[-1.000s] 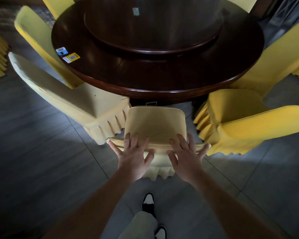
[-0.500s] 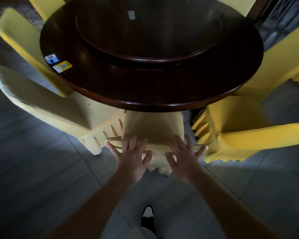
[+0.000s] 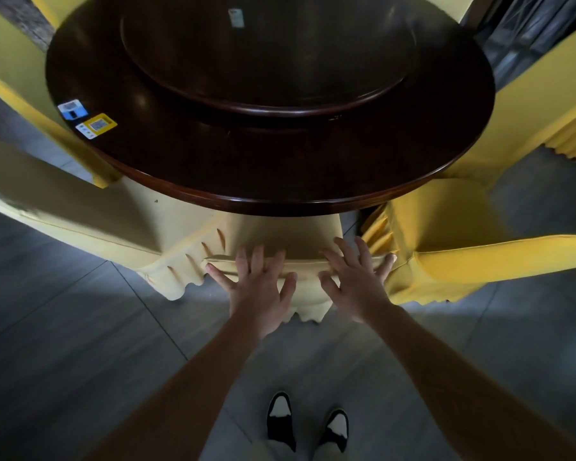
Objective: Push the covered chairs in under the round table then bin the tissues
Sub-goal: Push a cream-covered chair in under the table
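Our left hand lies flat, fingers spread and straight, pressing on the top edge of the pale yellow fabric-covered chair right ahead of us. Our right hand does the same just beside it, fingers fanned out across that same backrest edge, gripping nothing. The chair's seat sits tucked under the rim of the dark brown round wooden surface, with only the backrest and its frilled skirt showing on our side. Atop that surface sits a dark round turntable, and near its left edge 2 small stickers, one blue, one yellow. To the left a second pale yellow covered chair touches ours; to the right a brighter yellow covered chair stands just beside it. Below, 2 black-and-white shoes stand on grey floor tiles.
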